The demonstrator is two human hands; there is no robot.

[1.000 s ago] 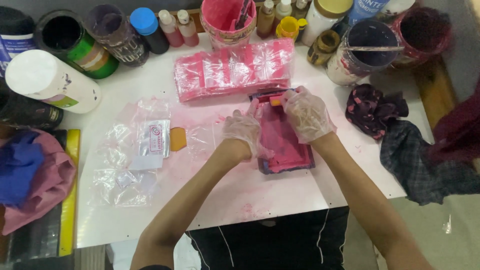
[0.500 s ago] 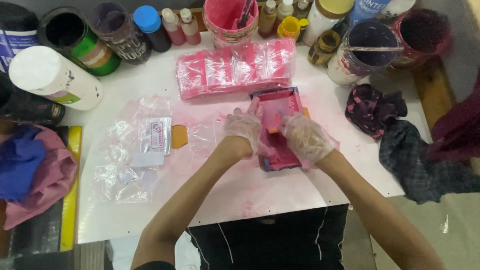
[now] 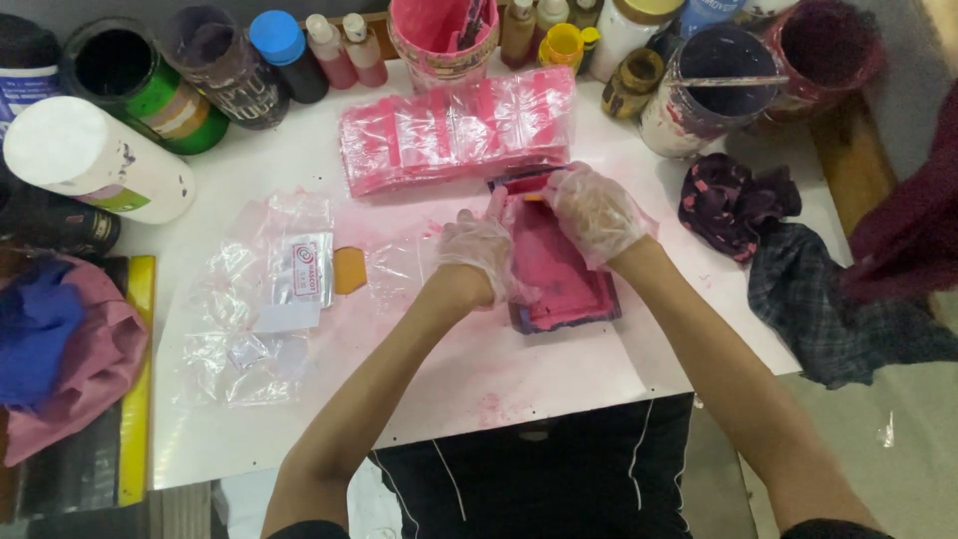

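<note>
Both hands are working over a pink-stained rectangular tray point(image 3: 559, 274) that is lying on the white counter point(image 3: 559, 384), just in front of the person. Both hands are wearing thin clear plastic gloves.

The left hand point(image 3: 481, 250) is resting against the tray's left edge, fingers curled loosely around the rim and gripping it. The right hand point(image 3: 591, 208) is sitting over the tray's far end, fingers bent down and closed on something small with an orange tip; what that item is cannot be told from this view.

The tray's inside is showing coated in pink, with a darker frame around it. Pink smears are marking the counter around and below it.

Directly behind the tray, touching its far end, a stack of pink-filled clear bags point(image 3: 459, 130) is lying flat. To the left, well apart from the hands, loose clear plastic sleeves point(image 3: 249, 299) are spreading over the counter, with a small orange piece point(image 3: 348, 269) beside them.

Along the far edge, paint pots and bottles are standing, including a pink bucket point(image 3: 442, 35) and a dark-stained jar point(image 3: 707, 90). Dark stained rags point(image 3: 736, 205) are lying to the right of the tray.
</note>
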